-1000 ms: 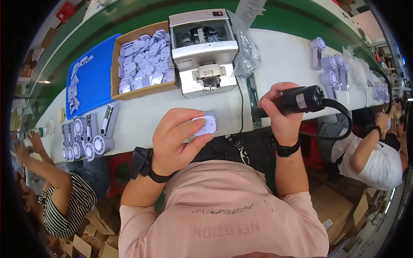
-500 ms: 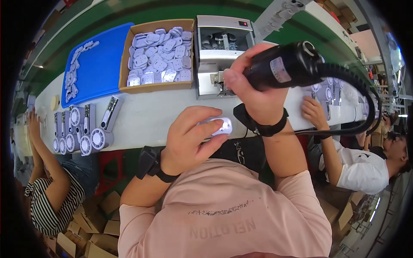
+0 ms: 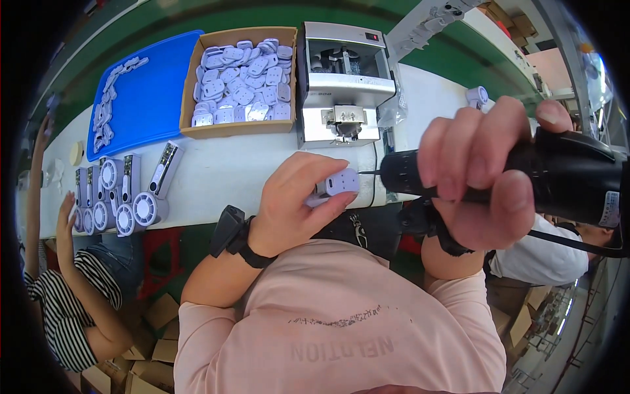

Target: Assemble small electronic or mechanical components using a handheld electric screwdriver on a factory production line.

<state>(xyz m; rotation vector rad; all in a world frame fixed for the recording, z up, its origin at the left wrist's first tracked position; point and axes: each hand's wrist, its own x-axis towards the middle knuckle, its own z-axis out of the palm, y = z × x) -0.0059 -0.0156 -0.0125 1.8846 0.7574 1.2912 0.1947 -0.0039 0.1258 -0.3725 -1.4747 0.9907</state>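
Observation:
Between the thumb and fingers of my left hand point(image 3: 289, 200) is a small white plastic housing point(image 3: 343, 182) with small holes in its face. My right hand point(image 3: 482, 164) is wrapped round a black electric screwdriver point(image 3: 574, 180), which lies nearly level and points left. Its thin bit reaches the right edge of the housing; whether it touches cannot be made out. Behind my hands stands a silver screw feeder point(image 3: 344, 88), its window showing screws inside.
A cardboard box point(image 3: 239, 128) full of white plastic pieces stands beside a blue tray point(image 3: 147, 98) holding a row of small parts. Several small handheld fans point(image 3: 146, 210) lie at the left. Co-workers sit on both sides, one in a striped shirt point(image 3: 79, 295).
My right hand has brought the screwdriver from the feeder down to the right, turning it level, its bit now at the housing. My left hand has tilted the housing slightly.

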